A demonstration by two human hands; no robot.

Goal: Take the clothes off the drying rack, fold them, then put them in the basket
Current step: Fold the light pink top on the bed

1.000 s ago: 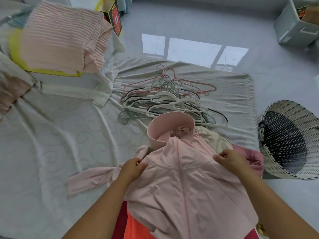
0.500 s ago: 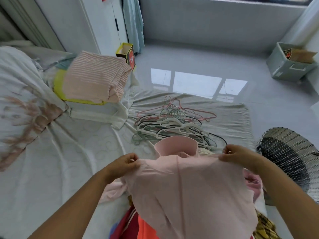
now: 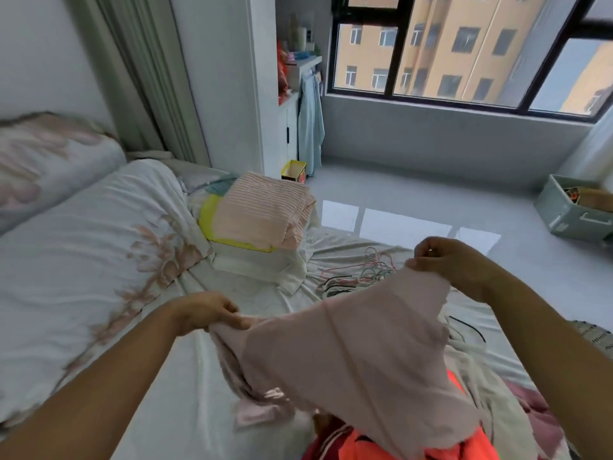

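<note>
Top [image 3: 348, 353] — left hand [image 3: 212, 312] (right hand [image 3: 447, 260] higher)

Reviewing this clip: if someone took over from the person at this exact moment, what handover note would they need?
Left hand grips one edge of the pink garment. Right hand pinches the other edge, held higher.
Folded stack sits on the bed. Hangers lie beyond the garment. Basket is at the right edge, contents unseen.
Done: some pieces folded.
Left: fold this one and the loose pile with the orange garment, then fill the basket.
</note>
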